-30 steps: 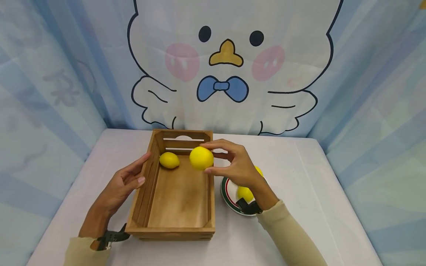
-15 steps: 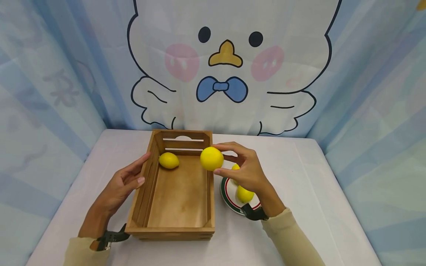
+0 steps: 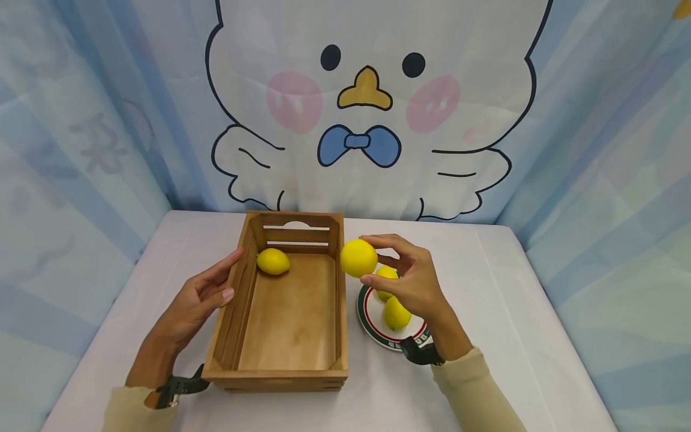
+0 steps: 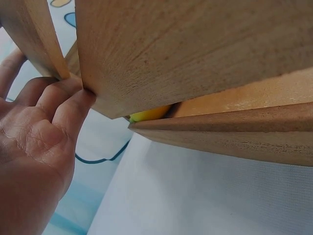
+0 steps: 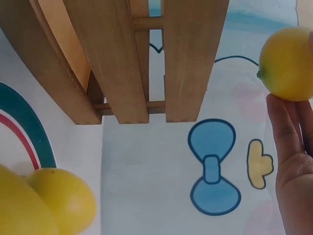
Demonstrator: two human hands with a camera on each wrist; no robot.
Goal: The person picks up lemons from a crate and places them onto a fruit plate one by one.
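Observation:
In the head view, my right hand (image 3: 410, 276) pinches a yellow lemon (image 3: 358, 258) between thumb and fingers, in the air by the right wall of a slatted wooden crate (image 3: 291, 375). The right wrist view shows this lemon's (image 5: 288, 66) small green tip. My left hand (image 3: 191, 306) touches the crate's left side with fairly straight fingers. In the left wrist view, some fingertips of this hand (image 4: 41, 132) meet the slats and are partly hidden. One lemon (image 3: 273, 261) lies at the crate's far left corner. Two more lemons (image 3: 397, 313) sit on a plate (image 3: 372, 333).
The plate, with green and red rings, stands just right of the crate, under my right hand and wrist. A white cloth (image 3: 496, 336) covers the table. Curtains enclose both sides, and a cartoon-bird curtain (image 3: 378, 186) hangs behind the far edge.
My right hand has moved right with the lemon, from above the crate to beyond its right wall. More of the plate and its lemons shows. My left hand has stayed at the crate.

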